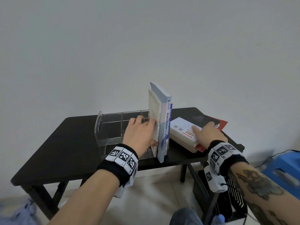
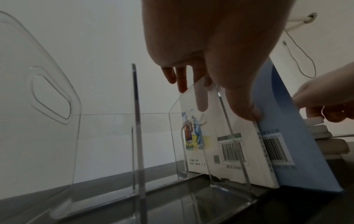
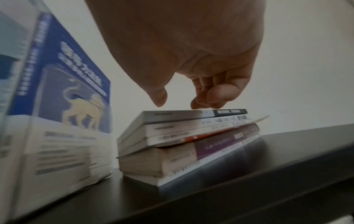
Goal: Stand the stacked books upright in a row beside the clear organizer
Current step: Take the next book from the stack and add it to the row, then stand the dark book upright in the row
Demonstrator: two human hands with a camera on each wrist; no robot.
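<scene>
Two books stand upright just right of the clear organizer (image 1: pixel 112 125) (image 2: pixel 57 106): a cream one (image 1: pixel 154 111) (image 2: pixel 239 136) against its end wall and a taller blue-and-white one (image 1: pixel 164 127) (image 2: pixel 298 136) (image 3: pixel 76 75). My left hand (image 1: pixel 146 132) (image 2: pixel 226 91) steadies them, with straight fingers flat on the cream cover and the thumb pressing their front edge. To the right, several books lie in a flat stack (image 1: pixel 181 137) (image 3: pixel 172 151). My right hand (image 1: pixel 204 129) (image 3: pixel 182 98) lies over the top book (image 1: pixel 180 125) (image 3: pixel 172 116), loosely curled fingertips touching its cover.
Everything sits on a small black table (image 1: pixel 65 143) against a white wall. A red cover (image 1: pixel 222 123) sticks out of the stack near the right table edge. On the floor to the right are a blue box (image 1: pixel 282 168) and a black device (image 1: pixel 227 200).
</scene>
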